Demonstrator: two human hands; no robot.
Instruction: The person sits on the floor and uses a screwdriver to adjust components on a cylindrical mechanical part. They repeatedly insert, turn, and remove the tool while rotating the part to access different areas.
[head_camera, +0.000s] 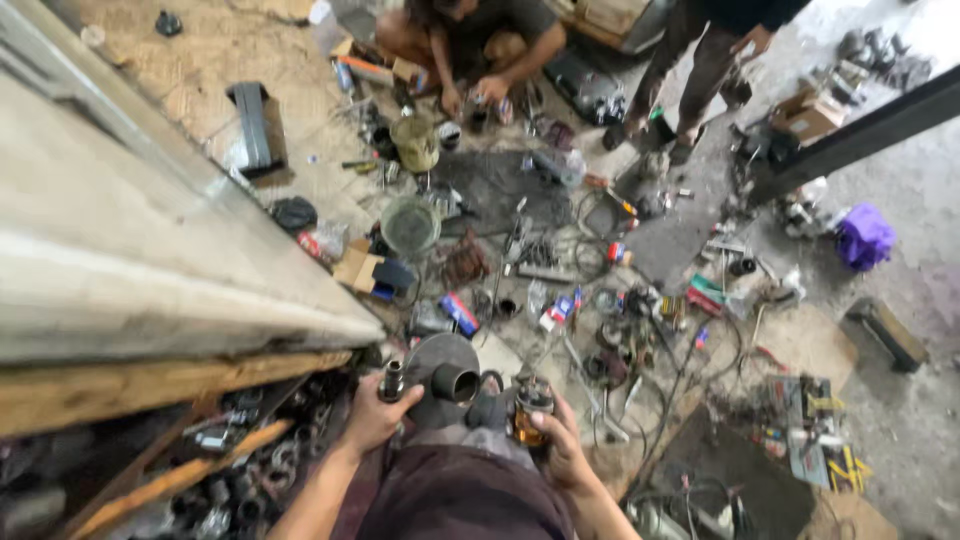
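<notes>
My left hand is closed around a short dark metal cylinder held upright at the lower middle. My right hand grips a round metal part with an amber-brown body. Between the two hands sits a grey metal housing with a thick tube opening, resting against my lap. Both hands flank this housing, and whether they touch it is hard to tell.
A grey slab and wooden shelf with metal parts fill the left. The floor ahead is strewn with tools, boxes, cables and a round metal bowl. One person squats at the top; another stands at top right. A purple cloth lies right.
</notes>
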